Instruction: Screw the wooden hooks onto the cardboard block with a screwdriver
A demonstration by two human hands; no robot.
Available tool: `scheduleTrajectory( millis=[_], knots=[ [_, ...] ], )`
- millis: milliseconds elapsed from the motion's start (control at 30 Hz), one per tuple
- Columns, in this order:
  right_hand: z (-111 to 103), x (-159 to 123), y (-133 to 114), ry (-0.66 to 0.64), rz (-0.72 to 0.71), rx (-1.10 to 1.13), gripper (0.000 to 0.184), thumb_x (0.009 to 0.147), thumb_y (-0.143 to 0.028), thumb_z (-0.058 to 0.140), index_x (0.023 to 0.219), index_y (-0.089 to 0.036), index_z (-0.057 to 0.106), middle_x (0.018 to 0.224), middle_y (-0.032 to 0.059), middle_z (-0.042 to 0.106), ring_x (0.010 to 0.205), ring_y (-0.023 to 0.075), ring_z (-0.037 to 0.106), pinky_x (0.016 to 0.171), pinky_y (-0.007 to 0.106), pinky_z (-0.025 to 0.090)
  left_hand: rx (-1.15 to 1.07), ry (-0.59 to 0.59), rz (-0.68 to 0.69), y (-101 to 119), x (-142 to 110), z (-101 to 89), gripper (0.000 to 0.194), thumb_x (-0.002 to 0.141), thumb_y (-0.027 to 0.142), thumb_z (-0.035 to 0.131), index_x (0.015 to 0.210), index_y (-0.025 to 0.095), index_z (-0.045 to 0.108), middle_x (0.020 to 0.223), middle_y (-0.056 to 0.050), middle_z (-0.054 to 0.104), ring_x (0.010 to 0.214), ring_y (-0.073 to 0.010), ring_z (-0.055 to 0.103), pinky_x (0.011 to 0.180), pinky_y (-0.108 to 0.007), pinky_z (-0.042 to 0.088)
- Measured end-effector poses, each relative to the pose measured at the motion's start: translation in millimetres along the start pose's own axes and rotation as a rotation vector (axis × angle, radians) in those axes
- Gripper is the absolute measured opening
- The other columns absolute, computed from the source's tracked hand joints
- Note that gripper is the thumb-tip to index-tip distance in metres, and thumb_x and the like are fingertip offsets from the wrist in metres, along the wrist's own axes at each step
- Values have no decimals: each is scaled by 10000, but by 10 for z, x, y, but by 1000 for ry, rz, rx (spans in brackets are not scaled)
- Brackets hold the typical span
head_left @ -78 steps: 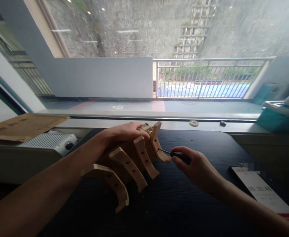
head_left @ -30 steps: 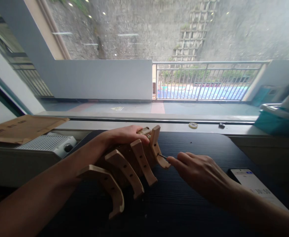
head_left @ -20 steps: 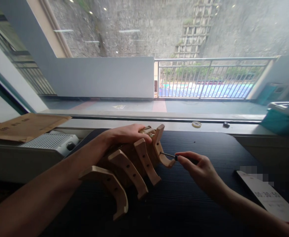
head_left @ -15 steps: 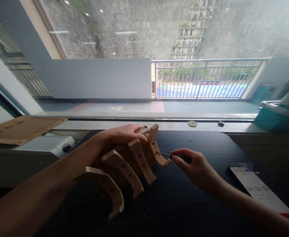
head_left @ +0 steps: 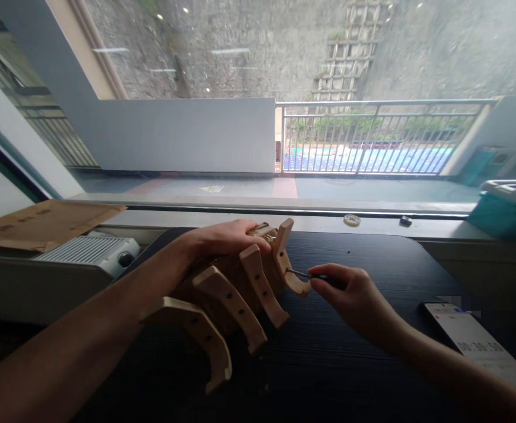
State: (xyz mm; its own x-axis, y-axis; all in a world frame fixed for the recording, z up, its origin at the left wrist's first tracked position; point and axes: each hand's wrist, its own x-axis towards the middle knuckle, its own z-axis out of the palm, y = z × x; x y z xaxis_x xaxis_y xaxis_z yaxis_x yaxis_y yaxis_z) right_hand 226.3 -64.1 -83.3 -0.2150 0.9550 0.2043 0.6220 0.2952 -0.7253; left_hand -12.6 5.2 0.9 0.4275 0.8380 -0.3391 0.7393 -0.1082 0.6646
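A wooden rack (head_left: 226, 294) with several curved pale hooks lies on its side on the dark table (head_left: 363, 258). My left hand (head_left: 222, 238) is closed over its top edge and holds it down. My right hand (head_left: 350, 294) pinches a small black-handled screwdriver (head_left: 313, 276). The thin metal shaft of the screwdriver points left, its tip against the farthest hook (head_left: 284, 261).
A phone (head_left: 478, 346) showing a timer lies at the table's right edge. A white heater (head_left: 88, 251) and flat cardboard (head_left: 41, 220) sit at left. On the window sill lie a tape roll (head_left: 351, 220) and a small dark object (head_left: 405, 221). A teal bin (head_left: 504, 214) stands at right.
My right hand has turned and shifted its grip on the screwdriver while the tip stays at the farthest hook. My left hand and the rack have stayed in place.
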Motion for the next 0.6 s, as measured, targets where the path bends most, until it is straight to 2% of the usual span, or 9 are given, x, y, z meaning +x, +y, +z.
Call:
scheduleTrajectory(
  millis=[67, 133, 233, 300, 400, 467, 533, 600],
  knots=[
    [0, 20, 1, -57, 138, 127, 277, 824, -353, 554, 978, -179, 705, 814, 45, 721, 608, 150, 612, 536, 258, 450, 8, 8, -10, 10, -2, 9, 462, 726, 467, 578, 1054, 143, 553, 938, -66, 654, 856, -245, 621, 704, -323, 467],
    [-46, 19, -24, -76, 114, 63, 289, 833, -371, 535, 984, -186, 698, 805, 46, 714, 600, 148, 601, 528, 260, 436, 28, 26, -21, 10, 3, 15, 479, 712, 471, 591, 1058, 141, 560, 945, -74, 661, 856, -251, 625, 701, -324, 467],
    [-161, -23, -98, -68, -118, -274, 331, 836, -342, 557, 1131, -206, 622, 795, 36, 694, 615, 154, 601, 525, 253, 399, 14, 47, -35, -9, 20, 15, 517, 683, 498, 608, 1073, 159, 578, 964, -84, 675, 860, -266, 628, 697, -332, 469],
    [-239, -52, -152, -73, -349, -544, 339, 832, -205, 562, 1170, -199, 578, 793, 31, 671, 597, 147, 585, 496, 240, 348, -5, 52, -32, -23, 34, 11, 516, 671, 502, 611, 1070, 176, 592, 966, -80, 682, 863, -271, 629, 698, -332, 467],
    [-305, -46, -196, -116, -666, -848, 286, 821, -37, 490, 1039, -170, 621, 748, 29, 622, 553, 140, 539, 459, 250, 279, 10, 47, -22, -34, 47, 4, 470, 679, 489, 608, 1044, 193, 604, 967, -72, 682, 868, -267, 624, 704, -328, 460],
    [-294, -9, -186, -155, -764, -900, 256, 833, -33, 472, 975, -162, 641, 726, 32, 609, 554, 147, 530, 466, 265, 282, 22, 38, -16, -35, 49, 3, 454, 687, 494, 605, 1033, 201, 600, 965, -70, 677, 864, -263, 619, 707, -329, 458],
    [-241, 37, -149, -162, -702, -809, 239, 839, -58, 475, 948, -168, 656, 725, 33, 621, 574, 152, 543, 490, 270, 308, 16, 33, -8, -33, 46, 6, 447, 687, 509, 606, 1014, 206, 593, 943, -65, 673, 850, -260, 616, 702, -330, 459],
    [-173, 78, -103, -136, -464, -573, 205, 843, -124, 504, 939, -188, 673, 745, 28, 651, 612, 152, 566, 531, 265, 352, 14, 34, -5, -33, 43, 9, 435, 684, 517, 609, 985, 203, 587, 915, -60, 668, 838, -261, 614, 693, -333, 460]
  ],
)
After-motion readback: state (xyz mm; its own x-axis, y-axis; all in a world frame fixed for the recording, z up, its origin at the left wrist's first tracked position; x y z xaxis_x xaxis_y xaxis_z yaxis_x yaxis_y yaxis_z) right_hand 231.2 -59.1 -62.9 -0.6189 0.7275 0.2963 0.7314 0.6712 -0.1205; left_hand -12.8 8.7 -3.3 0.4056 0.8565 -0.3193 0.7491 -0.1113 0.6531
